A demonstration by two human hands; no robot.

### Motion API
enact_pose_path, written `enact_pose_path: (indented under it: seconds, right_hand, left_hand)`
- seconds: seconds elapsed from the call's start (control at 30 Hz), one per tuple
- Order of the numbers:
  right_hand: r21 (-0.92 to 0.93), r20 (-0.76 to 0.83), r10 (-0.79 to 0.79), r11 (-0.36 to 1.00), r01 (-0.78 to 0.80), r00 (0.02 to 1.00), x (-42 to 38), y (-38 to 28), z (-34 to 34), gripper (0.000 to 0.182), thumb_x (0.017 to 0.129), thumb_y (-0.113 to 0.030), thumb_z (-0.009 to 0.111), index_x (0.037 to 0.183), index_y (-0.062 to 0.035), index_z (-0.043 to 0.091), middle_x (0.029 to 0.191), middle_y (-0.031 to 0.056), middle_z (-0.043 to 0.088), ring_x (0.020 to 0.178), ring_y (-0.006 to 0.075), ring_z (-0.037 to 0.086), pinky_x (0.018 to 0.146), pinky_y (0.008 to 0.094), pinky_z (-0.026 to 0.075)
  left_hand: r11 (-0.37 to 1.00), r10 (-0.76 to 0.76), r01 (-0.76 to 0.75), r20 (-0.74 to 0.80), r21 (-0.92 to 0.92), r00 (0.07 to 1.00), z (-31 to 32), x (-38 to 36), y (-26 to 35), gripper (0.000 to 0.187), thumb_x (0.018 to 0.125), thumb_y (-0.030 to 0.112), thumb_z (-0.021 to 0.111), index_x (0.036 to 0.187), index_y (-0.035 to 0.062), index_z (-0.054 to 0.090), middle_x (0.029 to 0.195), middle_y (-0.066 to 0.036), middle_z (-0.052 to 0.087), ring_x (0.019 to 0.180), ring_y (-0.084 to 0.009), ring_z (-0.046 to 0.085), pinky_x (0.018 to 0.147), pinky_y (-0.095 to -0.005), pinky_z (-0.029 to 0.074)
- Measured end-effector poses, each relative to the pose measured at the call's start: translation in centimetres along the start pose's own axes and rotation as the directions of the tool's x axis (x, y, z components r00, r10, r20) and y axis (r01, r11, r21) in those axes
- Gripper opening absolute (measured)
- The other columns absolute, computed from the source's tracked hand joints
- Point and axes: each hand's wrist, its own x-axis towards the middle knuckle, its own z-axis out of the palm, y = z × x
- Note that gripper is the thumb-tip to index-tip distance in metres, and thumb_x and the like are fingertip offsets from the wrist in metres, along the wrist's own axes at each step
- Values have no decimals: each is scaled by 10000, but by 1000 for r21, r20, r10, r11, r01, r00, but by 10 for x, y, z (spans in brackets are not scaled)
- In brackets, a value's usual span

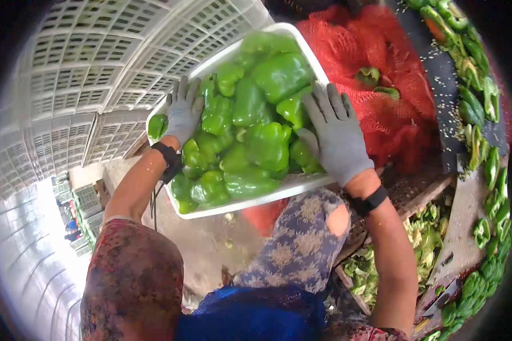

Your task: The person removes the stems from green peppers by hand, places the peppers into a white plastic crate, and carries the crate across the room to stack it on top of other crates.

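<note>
A white crate (242, 206) full of whole green peppers (268, 146) is tilted in front of me. My left hand (183, 112), in a grey glove, lies at the crate's left side with its fingers spread near the peppers. On the right side, my right hand (337, 133), also gloved in grey, rests open over the rim, its fingers stretched out beside the peppers. One pepper (157, 126) shows just left of my left hand. The undersides of both hands are hidden.
Stacked white slatted crates (119, 62) rise on the left. Red mesh sacks (381, 108) lie at the upper right. Cut green peppers (483, 284) line the right edge, by a knife (442, 298). Pepper scraps (424, 238) fill a space below the wooden edge.
</note>
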Motion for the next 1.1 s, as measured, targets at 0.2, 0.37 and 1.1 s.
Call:
enact_pose_path:
  seconds: [0.2, 0.37, 1.1]
  right_hand:
    - [47, 25, 49, 998, -50, 998, 16, -5, 1, 625, 892, -371, 638, 1409, -57, 481, 1478, 156, 455, 1401, 349, 375, 1146, 582, 261]
    - [53, 167, 57, 996, -67, 984, 33, 0, -22, 653, 880, -379, 663, 1414, -58, 469, 1473, 158, 458, 1388, 365, 389, 1147, 583, 255]
    - [-117, 475, 167, 985, -126, 864, 169, 7, 53, 574, 993, -193, 441, 1527, -48, 287, 1534, 253, 342, 1405, 427, 345, 1158, 449, 330]
  left_hand:
    - [998, 30, -31, -26, -48, 999, -10, -7, 10, 588, 993, 422, 434, 1539, 227, 340, 1600, -177, 243, 1466, -425, 213, 1157, -609, 183]
    - [1000, -6, 10, 215, -15, 976, -21, 0, 2, 658, 962, 455, 509, 1547, 222, 318, 1606, -184, 230, 1476, -429, 191, 1169, -599, 171]
    - [946, -129, 229, 380, -230, 916, -105, -11, 43, 694, 958, 537, 505, 1558, 260, 295, 1610, -174, 247, 1483, -409, 211, 1191, -606, 130]
